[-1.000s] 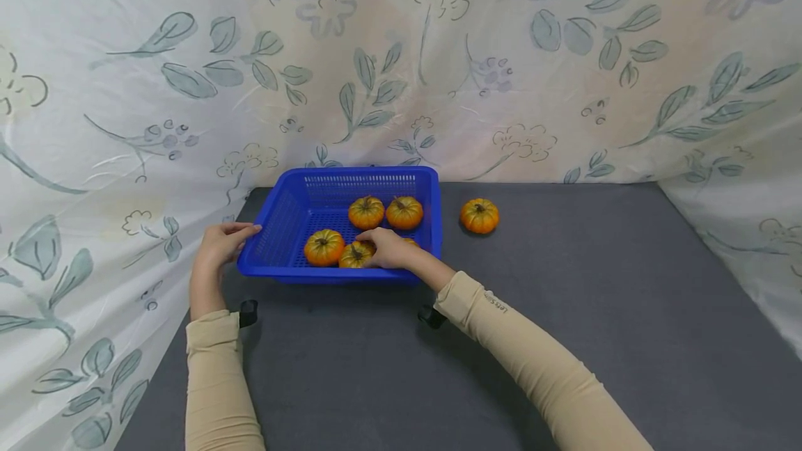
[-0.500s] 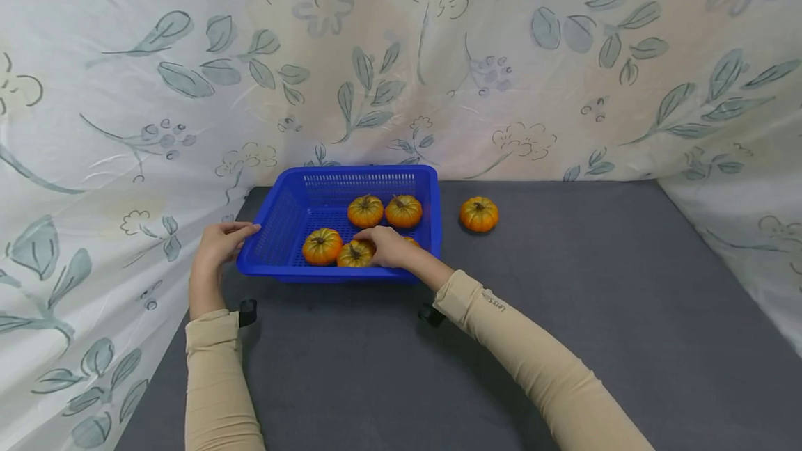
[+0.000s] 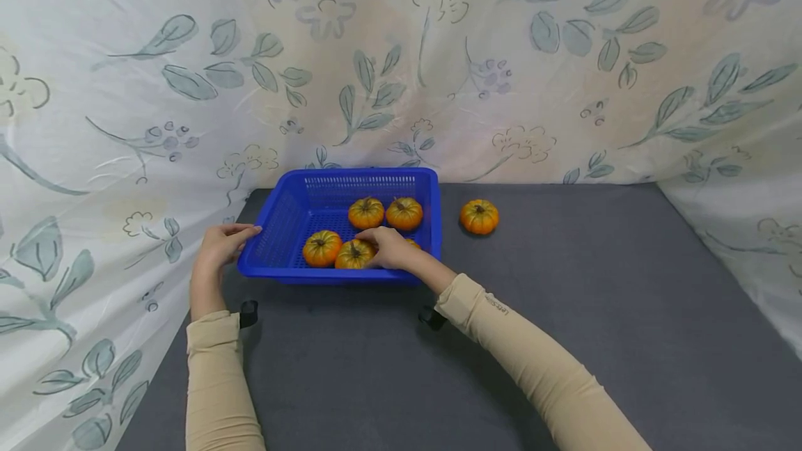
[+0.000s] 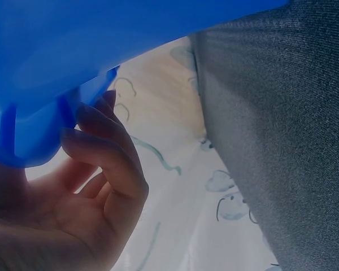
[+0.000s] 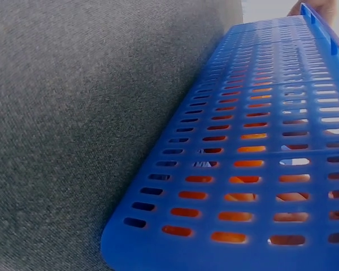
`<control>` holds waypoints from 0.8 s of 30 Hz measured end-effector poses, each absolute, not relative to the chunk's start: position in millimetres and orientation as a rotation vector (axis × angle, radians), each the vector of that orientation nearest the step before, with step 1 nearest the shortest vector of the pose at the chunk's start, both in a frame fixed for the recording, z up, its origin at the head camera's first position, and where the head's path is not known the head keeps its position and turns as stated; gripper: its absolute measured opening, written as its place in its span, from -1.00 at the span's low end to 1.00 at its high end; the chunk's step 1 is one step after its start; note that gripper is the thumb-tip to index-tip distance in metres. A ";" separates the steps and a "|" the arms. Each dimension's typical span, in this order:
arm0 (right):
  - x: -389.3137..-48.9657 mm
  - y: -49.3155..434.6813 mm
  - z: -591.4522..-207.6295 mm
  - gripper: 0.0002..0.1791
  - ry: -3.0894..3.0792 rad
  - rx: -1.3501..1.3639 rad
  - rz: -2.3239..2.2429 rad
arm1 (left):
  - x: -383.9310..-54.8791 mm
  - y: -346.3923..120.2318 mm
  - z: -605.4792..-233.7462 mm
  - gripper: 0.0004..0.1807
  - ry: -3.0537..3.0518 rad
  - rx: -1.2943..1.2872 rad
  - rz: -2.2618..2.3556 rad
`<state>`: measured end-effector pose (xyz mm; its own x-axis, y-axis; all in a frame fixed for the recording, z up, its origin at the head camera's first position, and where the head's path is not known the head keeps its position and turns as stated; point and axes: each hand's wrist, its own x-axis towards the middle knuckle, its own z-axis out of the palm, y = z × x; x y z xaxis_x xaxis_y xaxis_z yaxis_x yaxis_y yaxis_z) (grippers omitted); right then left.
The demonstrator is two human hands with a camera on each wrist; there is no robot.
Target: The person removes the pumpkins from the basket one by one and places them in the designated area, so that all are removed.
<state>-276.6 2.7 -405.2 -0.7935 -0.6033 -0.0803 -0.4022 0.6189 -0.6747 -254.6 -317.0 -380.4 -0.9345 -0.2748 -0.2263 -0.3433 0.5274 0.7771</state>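
A blue plastic basket [image 3: 338,275] with slotted walls holds several small orange pumpkins. At its left end my left hand [image 3: 219,246] grips the rim, thumb on top; in the left wrist view the fingers [image 4: 110,152] curl up under the blue edge. My right hand [image 3: 391,249] reaches over the front wall and holds the front pumpkin [image 3: 354,255] by its right side. Just left of that one sits another pumpkin [image 3: 322,249]. Two more, a pumpkin [image 3: 366,214] and its neighbour [image 3: 404,214], lie behind. One pumpkin [image 3: 413,243] is mostly hidden by my right hand.
A lone pumpkin [image 3: 479,217] sits on the dark grey table [image 3: 564,284] to the right of the basket. Flowered cloth [image 3: 476,89] hangs behind the table and along both sides. Seen from the right wrist, the slotted basket wall [image 5: 214,259] stands close to the camera.
The front pumpkin in my right hand has shifted very slightly left, close against the pumpkin beside it. Both hands and the basket have stayed nearly where they were.
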 end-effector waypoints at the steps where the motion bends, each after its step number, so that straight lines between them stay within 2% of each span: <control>1: -276.6 3.1 -405.4 -0.32 2.547 -0.812 -0.958 | -255.1 -317.5 -380.8 -0.30 2.681 -0.569 1.398; 24: -271.2 13.4 -397.4 -0.21 2.449 -0.722 -1.187 | -256.8 -319.3 -383.2 -0.30 2.672 -0.545 1.377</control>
<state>-271.2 13.4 -397.4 -0.8194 -0.5692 -0.0679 -0.2995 0.5261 -0.7960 -256.8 -319.3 -383.2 -0.9327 -0.2721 -0.2366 -0.3506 0.5310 0.7714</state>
